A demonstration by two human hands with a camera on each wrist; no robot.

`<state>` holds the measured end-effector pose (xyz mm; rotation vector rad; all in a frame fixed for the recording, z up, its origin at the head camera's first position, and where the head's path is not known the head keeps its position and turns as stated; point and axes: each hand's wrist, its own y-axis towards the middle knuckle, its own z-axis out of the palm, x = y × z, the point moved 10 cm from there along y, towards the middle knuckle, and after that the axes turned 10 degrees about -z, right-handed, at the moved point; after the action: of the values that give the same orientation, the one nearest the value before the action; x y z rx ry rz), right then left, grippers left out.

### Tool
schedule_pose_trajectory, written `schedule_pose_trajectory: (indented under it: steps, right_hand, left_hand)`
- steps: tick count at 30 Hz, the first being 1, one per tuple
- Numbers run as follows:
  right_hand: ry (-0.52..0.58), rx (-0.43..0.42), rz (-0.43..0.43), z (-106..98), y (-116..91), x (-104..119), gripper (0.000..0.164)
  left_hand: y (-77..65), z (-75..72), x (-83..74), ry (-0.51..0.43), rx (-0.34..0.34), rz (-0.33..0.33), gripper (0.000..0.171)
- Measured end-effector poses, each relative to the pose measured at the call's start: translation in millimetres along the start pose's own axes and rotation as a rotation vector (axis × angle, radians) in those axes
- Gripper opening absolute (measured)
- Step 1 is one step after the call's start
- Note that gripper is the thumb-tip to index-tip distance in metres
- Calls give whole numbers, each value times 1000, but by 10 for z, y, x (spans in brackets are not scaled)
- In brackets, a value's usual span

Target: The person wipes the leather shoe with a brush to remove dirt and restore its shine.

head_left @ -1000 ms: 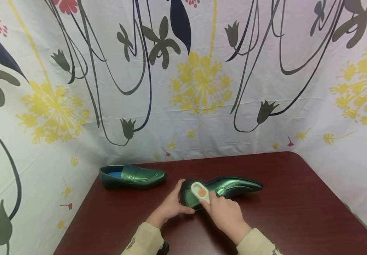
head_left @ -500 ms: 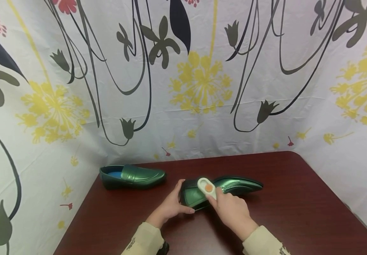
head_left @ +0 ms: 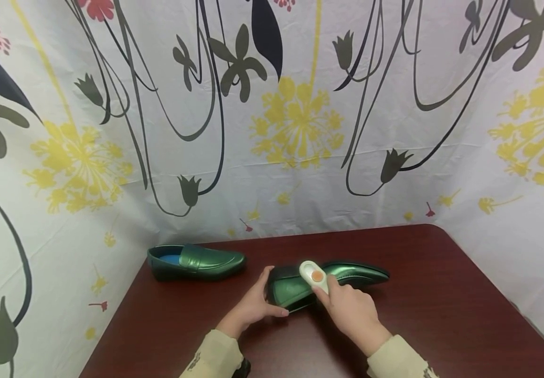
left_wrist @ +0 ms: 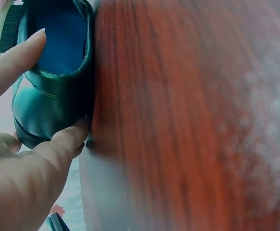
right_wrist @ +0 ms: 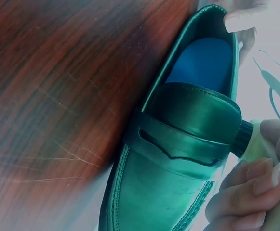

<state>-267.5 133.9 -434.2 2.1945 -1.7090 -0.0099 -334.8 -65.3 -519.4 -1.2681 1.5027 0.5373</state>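
A shiny green loafer lies tipped on its side on the table, toe pointing right. My left hand grips it by the heel; in the left wrist view the thumb hooks over the opening's rim and the fingers wrap the heel. With my right hand I hold a small pale brush with an orange spot on its back. Its short dark bristles press against the loafer's upward side near the strap, as the right wrist view shows. The loafer's blue insole faces me.
A matching green loafer stands upright at the table's back left. The dark red wooden table ends at a white floral cloth hanging behind and at both sides. A small black object is by my left sleeve.
My right hand has moved the brush rightward along the loafer's side, from near the heel toward the middle. The left hand and the loafer have stayed put.
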Motion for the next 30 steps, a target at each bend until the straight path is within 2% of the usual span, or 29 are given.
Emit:
schedule_pose_trajectory:
  steps: [11,18,30]
  right_hand:
    - [-23,-61,-1,-81,-25,-102,43]
    - [13,-33,46,-73,-57,-303,46]
    - [30,-48,89,-175,-138,-509,50]
  left_hand:
    - [23,15,24,-2,10,-9,120]
    - [1,-3,34,-5,13,-10,119]
    - [13,-20,30,-12,26,-19,118]
